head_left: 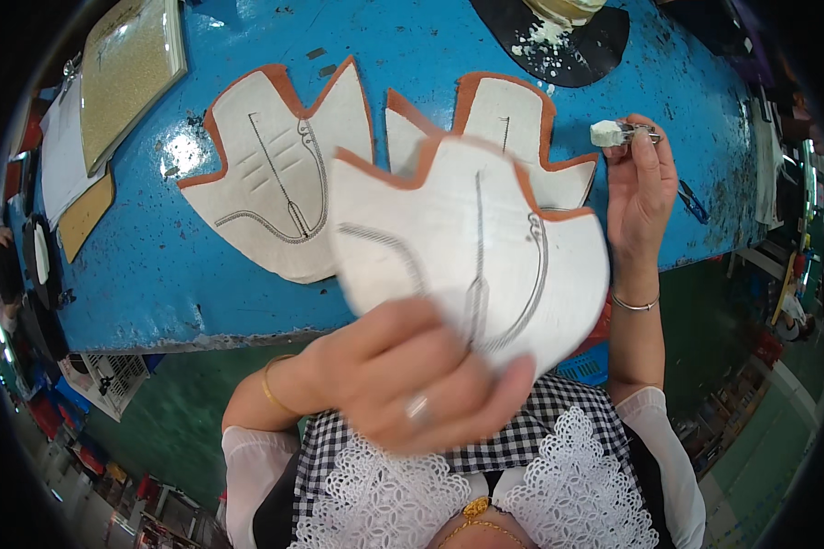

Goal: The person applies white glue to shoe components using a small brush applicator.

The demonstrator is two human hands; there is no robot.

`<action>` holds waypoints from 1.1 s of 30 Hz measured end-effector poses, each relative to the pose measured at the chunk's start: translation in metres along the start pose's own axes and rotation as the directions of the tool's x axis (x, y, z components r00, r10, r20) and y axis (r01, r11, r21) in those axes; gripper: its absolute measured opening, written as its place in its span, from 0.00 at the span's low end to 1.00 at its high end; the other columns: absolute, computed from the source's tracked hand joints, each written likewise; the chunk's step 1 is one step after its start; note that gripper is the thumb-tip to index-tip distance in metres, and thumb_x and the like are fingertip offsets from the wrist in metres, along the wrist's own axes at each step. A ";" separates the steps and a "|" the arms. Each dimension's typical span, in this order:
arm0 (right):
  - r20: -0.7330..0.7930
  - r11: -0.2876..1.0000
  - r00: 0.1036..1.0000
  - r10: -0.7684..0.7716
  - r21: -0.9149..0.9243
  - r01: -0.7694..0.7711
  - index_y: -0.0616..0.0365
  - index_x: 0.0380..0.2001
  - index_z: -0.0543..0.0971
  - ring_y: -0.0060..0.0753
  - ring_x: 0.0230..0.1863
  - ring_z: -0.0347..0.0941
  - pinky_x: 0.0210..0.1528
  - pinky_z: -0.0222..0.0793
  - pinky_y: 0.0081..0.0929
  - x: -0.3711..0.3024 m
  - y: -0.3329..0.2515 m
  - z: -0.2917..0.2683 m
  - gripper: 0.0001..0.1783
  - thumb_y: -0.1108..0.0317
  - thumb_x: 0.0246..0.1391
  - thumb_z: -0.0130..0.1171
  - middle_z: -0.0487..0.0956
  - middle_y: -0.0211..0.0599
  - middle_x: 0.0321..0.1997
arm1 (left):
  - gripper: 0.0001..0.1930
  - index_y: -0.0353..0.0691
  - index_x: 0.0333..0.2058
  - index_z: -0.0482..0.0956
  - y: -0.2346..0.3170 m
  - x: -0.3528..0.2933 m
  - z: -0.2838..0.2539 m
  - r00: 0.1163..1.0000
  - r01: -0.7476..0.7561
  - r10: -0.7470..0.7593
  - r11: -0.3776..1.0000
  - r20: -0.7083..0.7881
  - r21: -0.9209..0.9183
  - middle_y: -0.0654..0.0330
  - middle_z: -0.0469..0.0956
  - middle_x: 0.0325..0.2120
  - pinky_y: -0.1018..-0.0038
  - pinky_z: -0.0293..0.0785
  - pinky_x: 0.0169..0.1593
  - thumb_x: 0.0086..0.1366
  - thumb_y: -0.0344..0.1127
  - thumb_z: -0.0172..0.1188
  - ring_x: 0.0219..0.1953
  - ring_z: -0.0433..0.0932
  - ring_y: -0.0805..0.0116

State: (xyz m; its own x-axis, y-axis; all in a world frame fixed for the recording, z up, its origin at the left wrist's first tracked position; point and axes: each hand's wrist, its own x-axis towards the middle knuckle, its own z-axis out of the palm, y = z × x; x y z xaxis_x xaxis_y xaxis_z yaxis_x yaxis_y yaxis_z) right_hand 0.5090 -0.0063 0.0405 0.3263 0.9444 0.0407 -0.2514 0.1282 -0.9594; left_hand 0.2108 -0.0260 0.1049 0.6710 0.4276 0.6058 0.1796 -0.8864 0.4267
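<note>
My left hand (pixel 421 375), blurred by motion, grips the lower edge of an off-white shoe-upper panel (pixel 449 238) and lifts it above the table's front edge. The panel has orange-brown edging and dark stitch lines. Between the fingers of my right hand (pixel 639 183) is a metal clip (pixel 639 134), with a pale sponge piece (pixel 606 134) at its end. A second shoe-upper panel (pixel 265 183) of the same kind lies flat at the left. Another shoe-upper panel (pixel 504 110) lies behind the raised one, which partly covers it.
On the blue table (pixel 412 37), a black mat (pixel 609 50) with cream-coloured crumbs carries a container (pixel 558 9) at the back. Blue-handled snips (pixel 693 201) lie right of my right hand. A gold-covered sheet stack (pixel 128 73) and white papers (pixel 64 151) occupy the left.
</note>
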 end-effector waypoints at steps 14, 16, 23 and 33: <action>0.223 0.874 0.974 0.031 -0.478 0.082 0.62 0.43 0.81 0.18 0.38 0.75 0.42 0.70 0.18 -0.017 -0.017 0.033 0.10 0.72 0.58 0.65 0.83 0.30 0.40 | 0.23 0.44 0.43 0.83 -0.028 -0.029 -0.007 0.907 0.364 -0.347 0.931 0.240 -0.030 0.61 0.79 0.43 0.62 0.70 0.48 0.43 0.33 0.73 0.44 0.76 0.60; 0.407 0.706 0.913 0.031 -0.656 0.268 0.58 0.38 0.84 0.21 0.34 0.75 0.42 0.68 0.21 -0.016 -0.020 0.044 0.10 0.72 0.51 0.69 0.83 0.28 0.34 | 0.23 0.43 0.43 0.82 -0.016 -0.021 0.012 0.917 0.352 -0.324 0.932 0.231 -0.090 0.61 0.79 0.45 0.61 0.71 0.48 0.45 0.35 0.73 0.45 0.76 0.60; 0.502 0.380 0.846 -0.178 -0.758 0.530 0.54 0.34 0.83 0.29 0.28 0.71 0.42 0.63 0.28 0.007 -0.007 0.057 0.11 0.66 0.47 0.72 0.78 0.27 0.26 | 0.19 0.38 0.43 0.81 -0.018 -0.013 0.041 0.924 0.238 -0.211 0.970 0.318 -0.050 0.60 0.77 0.47 0.65 0.72 0.49 0.51 0.36 0.69 0.47 0.76 0.62; 0.675 0.437 0.736 -0.051 -0.647 0.624 0.53 0.35 0.84 0.27 0.30 0.73 0.42 0.65 0.27 -0.015 -0.025 0.058 0.15 0.65 0.42 0.75 0.81 0.28 0.30 | 0.17 0.32 0.44 0.80 -0.026 0.001 0.022 0.883 0.223 -0.164 0.971 0.440 -0.086 0.56 0.77 0.51 0.64 0.72 0.51 0.55 0.31 0.61 0.50 0.75 0.60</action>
State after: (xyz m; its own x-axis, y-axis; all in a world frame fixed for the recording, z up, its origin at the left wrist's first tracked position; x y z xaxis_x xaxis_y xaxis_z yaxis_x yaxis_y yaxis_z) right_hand 0.4574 -0.0064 0.0796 -0.3619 0.8929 0.2678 0.6838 0.4495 -0.5748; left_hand 0.2225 -0.0067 0.0796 0.8798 0.4442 0.1692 0.2620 -0.7502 0.6071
